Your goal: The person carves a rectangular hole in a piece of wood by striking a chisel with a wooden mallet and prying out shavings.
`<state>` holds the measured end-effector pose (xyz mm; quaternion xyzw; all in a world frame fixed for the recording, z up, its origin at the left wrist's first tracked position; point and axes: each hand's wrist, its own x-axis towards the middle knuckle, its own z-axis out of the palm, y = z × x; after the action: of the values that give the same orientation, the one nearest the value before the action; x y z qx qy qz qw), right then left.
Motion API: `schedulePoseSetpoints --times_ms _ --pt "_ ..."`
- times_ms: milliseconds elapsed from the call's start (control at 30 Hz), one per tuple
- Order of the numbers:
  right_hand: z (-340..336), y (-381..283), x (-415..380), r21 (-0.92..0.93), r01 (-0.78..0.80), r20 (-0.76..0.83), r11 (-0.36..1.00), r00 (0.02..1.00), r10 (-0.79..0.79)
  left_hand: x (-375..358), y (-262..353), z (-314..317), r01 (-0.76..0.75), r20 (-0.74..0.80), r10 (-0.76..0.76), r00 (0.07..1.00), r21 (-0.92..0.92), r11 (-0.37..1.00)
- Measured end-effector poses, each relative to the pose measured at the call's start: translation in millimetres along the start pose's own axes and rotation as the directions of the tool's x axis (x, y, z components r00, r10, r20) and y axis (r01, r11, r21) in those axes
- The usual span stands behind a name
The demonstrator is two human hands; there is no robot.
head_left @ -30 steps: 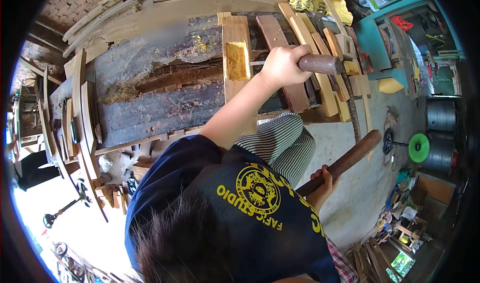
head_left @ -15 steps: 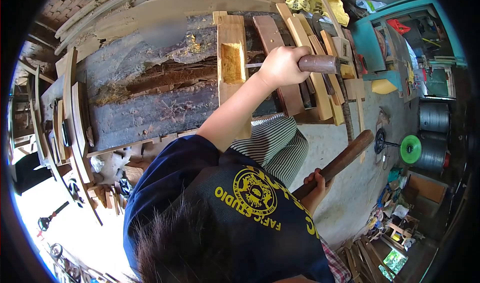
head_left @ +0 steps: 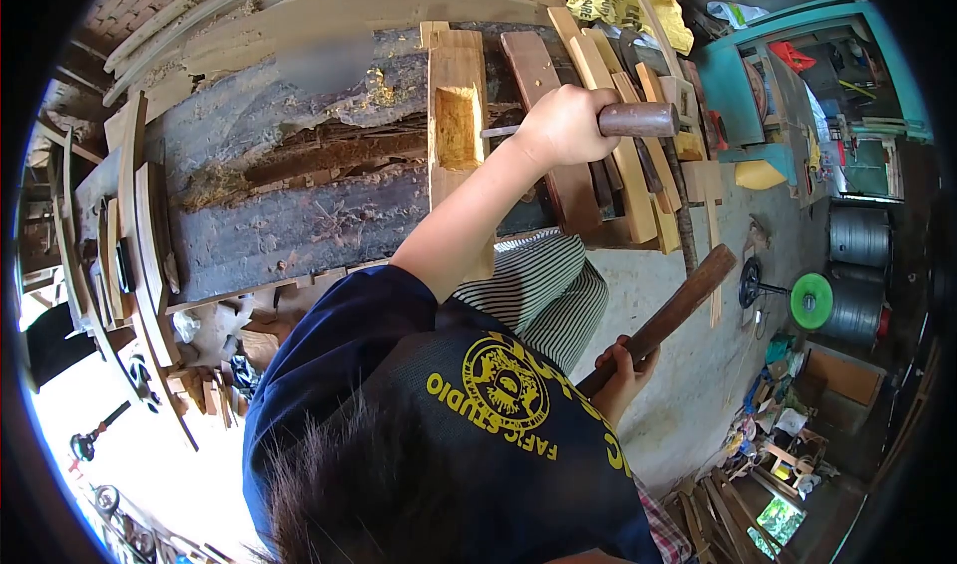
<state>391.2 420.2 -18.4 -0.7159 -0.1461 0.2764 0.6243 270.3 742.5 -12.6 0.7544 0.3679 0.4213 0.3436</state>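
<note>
My left hand (head_left: 566,127) is wrapped round a chisel, whose dark wooden handle (head_left: 640,120) sticks out past the fist. Its narrow metal blade (head_left: 501,131) reaches to the right edge of a rectangular recess (head_left: 458,125) cut in a light wooden board (head_left: 457,57). Low at my right side, my right hand (head_left: 626,373) grips a thick brown wooden club (head_left: 686,300); the head end points up and away, clear of the chisel. My striped trouser leg (head_left: 543,280) comes up against the bench beside the board.
The board lies across a dark, weathered timber bench (head_left: 299,225) with a rotten split and yellow chips (head_left: 379,87). A reddish-brown plank (head_left: 553,130) and several loose wood strips lie to its right. Beyond are a green fan (head_left: 810,300) and a teal cabinet (head_left: 733,95).
The club in my right hand has swung up slightly. My left hand and the chisel keep their place at the recess; the whole view has shifted a little.
</note>
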Motion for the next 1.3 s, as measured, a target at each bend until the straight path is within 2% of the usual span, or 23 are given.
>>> schedulePoseSetpoints --times_ms 167,467,767,1000,1300 --pt "9 -4 -4 -0.082 0.049 0.022 0.995 0.999 -0.047 -2 -1 -1 0.014 0.019 -0.014 1.0 0.01 1.0" --pt "10 -2 -3 -0.163 0.093 0.107 0.982 0.991 -0.076 0 3 -1 -0.008 -0.037 0.008 0.999 0.001 1.0" --pt "11 -1 -3 -0.101 0.03 0.103 0.994 0.994 -0.02 1 2 -1 0.022 -0.04 -0.021 0.999 0.013 1.0" --pt "17 -7 -5 -0.131 0.039 0.066 0.991 0.997 -0.031 3 4 -4 0.049 -0.038 -0.048 0.998 0.015 0.999" --pt "15 -4 -4 -0.107 0.035 0.112 0.994 0.993 -0.023 4 1 -2 0.039 -0.052 -0.039 0.998 -0.005 0.999"
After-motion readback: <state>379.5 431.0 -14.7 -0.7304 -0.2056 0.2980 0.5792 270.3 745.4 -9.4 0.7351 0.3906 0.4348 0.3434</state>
